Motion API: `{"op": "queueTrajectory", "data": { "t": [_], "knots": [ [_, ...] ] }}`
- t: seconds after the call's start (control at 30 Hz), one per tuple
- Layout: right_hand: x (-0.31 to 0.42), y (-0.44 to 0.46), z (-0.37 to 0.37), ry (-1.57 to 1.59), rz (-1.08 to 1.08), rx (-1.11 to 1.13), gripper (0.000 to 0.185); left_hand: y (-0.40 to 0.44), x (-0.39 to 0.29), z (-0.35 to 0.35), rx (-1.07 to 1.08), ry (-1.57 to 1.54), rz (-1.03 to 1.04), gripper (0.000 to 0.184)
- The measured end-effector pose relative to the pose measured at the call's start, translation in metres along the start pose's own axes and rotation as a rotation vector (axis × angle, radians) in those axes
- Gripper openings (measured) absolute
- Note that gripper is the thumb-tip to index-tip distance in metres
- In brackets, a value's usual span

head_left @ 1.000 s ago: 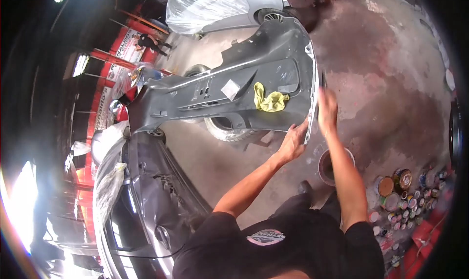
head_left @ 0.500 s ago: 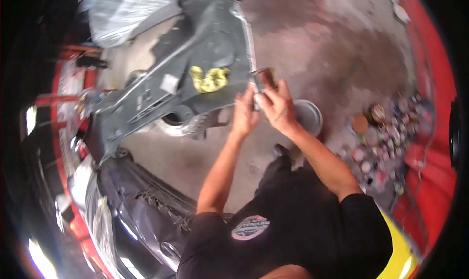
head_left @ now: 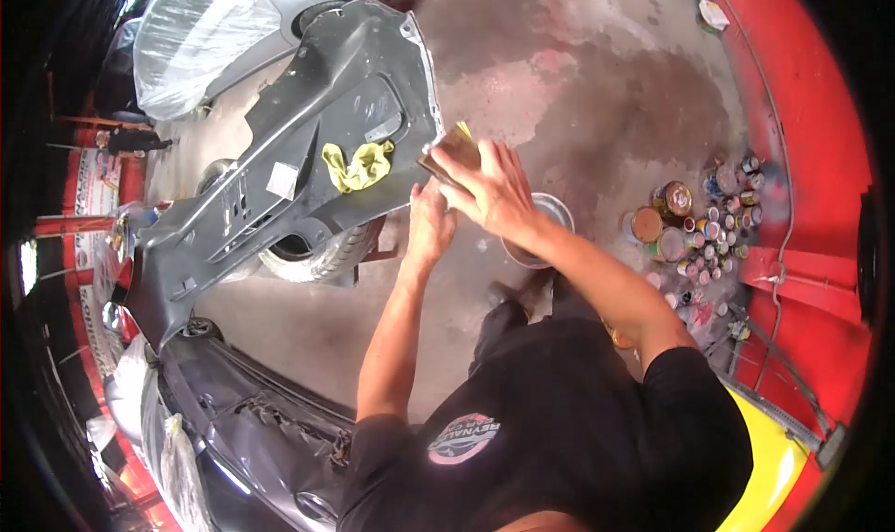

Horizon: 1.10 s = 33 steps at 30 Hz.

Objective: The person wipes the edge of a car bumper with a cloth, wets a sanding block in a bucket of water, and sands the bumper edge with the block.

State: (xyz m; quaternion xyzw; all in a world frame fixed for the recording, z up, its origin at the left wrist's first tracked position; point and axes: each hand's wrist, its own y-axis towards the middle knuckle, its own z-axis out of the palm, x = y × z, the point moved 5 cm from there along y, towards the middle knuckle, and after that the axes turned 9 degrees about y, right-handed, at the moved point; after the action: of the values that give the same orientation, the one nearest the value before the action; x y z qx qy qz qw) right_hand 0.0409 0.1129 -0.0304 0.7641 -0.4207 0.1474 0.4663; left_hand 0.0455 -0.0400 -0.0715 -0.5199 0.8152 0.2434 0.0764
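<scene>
The right hand (head_left: 496,192) held a flat brown block (head_left: 459,148) at the long grey plastic bumper (head_left: 326,112), the left hand (head_left: 431,224) alongside.

Open floor (head_left: 606,103) beside bumper (head_left: 322,150), bucket (head_left: 569,219) in the way, cans (head_left: 671,243) farther right

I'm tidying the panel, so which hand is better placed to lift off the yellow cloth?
Probably the left hand: it's at the panel's near edge, closer to the cloth, while the right hand holds a brown block.
</scene>
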Motion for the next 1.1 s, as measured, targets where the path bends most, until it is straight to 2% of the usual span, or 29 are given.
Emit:
{"op": "queueTrajectory", "data": {
  "t": [0.07, 0.1, 0.13, 0.17, 0.2, 0.23, 0.27, 0.3, 0.33, 0.37, 0.43, 0.5, 0.57, 0.63, 0.67, 0.7, 0.73, 0.77, 0.8, 0.83, 0.87, 0.93, 0.97, 1.0, 1.03, 1.07, 1.1],
  "knots": [
    [-0.014, 0.038, -0.002, -0.067, -0.024, -0.053, 0.053, 0.004, -0.007, -0.003, 0.046, -0.041, -0.176, 0.055],
    [-0.026, 0.067, -0.005, -0.114, -0.012, -0.087, 0.053, 0.006, -0.010, -0.007, 0.182, -0.096, -0.296, 0.067],
    [-0.043, 0.094, -0.005, -0.115, 0.031, -0.074, 0.050, 0.005, -0.010, -0.007, 0.176, -0.096, -0.297, 0.067],
    [-0.052, 0.115, -0.004, -0.173, -0.062, -0.121, 0.047, 0.004, -0.007, -0.008, 0.147, -0.100, -0.282, 0.069],
    [-0.059, 0.124, -0.008, -0.171, -0.062, -0.125, 0.047, 0.003, -0.006, -0.009, 0.123, -0.104, -0.267, 0.071],
    [-0.065, 0.132, -0.013, -0.157, -0.033, -0.110, 0.047, 0.004, -0.006, -0.011, 0.205, -0.104, -0.339, 0.072],
    [-0.066, 0.134, -0.016, -0.142, -0.009, -0.092, 0.047, 0.003, -0.009, -0.012, 0.201, -0.104, -0.344, 0.072],
    [-0.076, 0.128, -0.024, 0.050, 0.164, -0.098, 0.051, 0.002, -0.010, -0.012, 0.192, -0.112, -0.340, 0.073],
    [-0.084, 0.118, -0.032, 0.122, 0.241, -0.166, 0.053, 0.003, -0.010, -0.013, 0.178, -0.119, -0.336, 0.074],
    [-0.094, 0.102, -0.039, 0.196, 0.320, -0.231, 0.055, 0.004, -0.007, -0.012, 0.145, -0.097, -0.294, 0.077],
    [-0.124, 0.057, -0.046, 0.392, 0.483, -0.243, 0.053, 0.003, -0.014, -0.021, 0.162, -0.141, -0.343, 0.079],
    [-0.182, -0.009, -0.039, 0.543, 0.588, -0.246, 0.049, 0.002, -0.013, -0.025, 0.177, -0.206, -0.354, 0.084],
    [-0.212, -0.077, -0.060, 0.535, 0.830, -0.233, 0.044, -0.006, -0.010, -0.029, 0.188, -0.140, -0.316, 0.085],
    [-0.263, -0.157, -0.078, 0.501, 1.025, -0.271, 0.052, -0.015, -0.005, -0.034, 0.266, -0.071, -0.228, 0.085],
    [-0.259, -0.183, -0.098, 0.507, 1.065, -0.318, 0.057, -0.020, -0.001, -0.039, 0.247, -0.056, -0.252, 0.085],
    [-0.288, -0.224, -0.111, 0.386, 1.096, -0.248, 0.059, -0.023, 0.004, -0.045, 0.296, -0.066, -0.220, 0.085],
    [-0.330, -0.272, -0.120, 0.397, 1.156, -0.177, 0.057, -0.023, 0.012, -0.058, 0.334, -0.060, -0.193, 0.085],
    [-0.311, -0.282, -0.128, 0.622, 1.201, -0.308, 0.055, -0.019, 0.023, -0.074, 0.269, -0.135, -0.191, 0.082],
    [-0.367, -0.330, -0.134, 0.517, 1.093, -0.190, 0.053, -0.012, 0.036, -0.085, 0.203, -0.207, -0.178, 0.079],
    [-0.337, -0.325, -0.141, 0.664, 1.162, -0.313, 0.051, -0.009, 0.058, -0.088, 0.129, -0.189, -0.266, 0.074],
    [-0.338, -0.331, -0.145, 0.585, 1.200, -0.312, 0.050, -0.005, 0.079, -0.091, 0.103, -0.174, -0.391, 0.064],
    [-0.320, -0.332, -0.134, 0.566, 1.231, -0.377, 0.049, 0.011, 0.116, -0.094, 0.029, -0.147, -0.538, 0.059],
    [-0.305, -0.315, -0.128, 0.441, 1.162, -0.193, 0.049, 0.015, 0.148, -0.078, 0.014, -0.143, -0.527, 0.059],
    [-0.289, -0.304, -0.120, 0.309, 1.090, -0.021, 0.050, 0.016, 0.192, -0.057, -0.007, 0.018, -0.558, 0.066],
    [-0.277, -0.287, -0.099, 0.364, 0.973, -0.031, 0.048, 0.025, 0.220, -0.049, -0.030, 0.174, -0.580, 0.075],
    [-0.212, -0.235, -0.088, 0.414, 0.890, 0.056, 0.045, 0.034, 0.230, -0.052, -0.038, 0.167, -0.557, 0.075],
    [-0.181, -0.203, -0.062, 0.515, 0.791, -0.024, 0.044, 0.039, 0.244, -0.047, 0.155, 0.212, -0.671, 0.087]
  ]
}}
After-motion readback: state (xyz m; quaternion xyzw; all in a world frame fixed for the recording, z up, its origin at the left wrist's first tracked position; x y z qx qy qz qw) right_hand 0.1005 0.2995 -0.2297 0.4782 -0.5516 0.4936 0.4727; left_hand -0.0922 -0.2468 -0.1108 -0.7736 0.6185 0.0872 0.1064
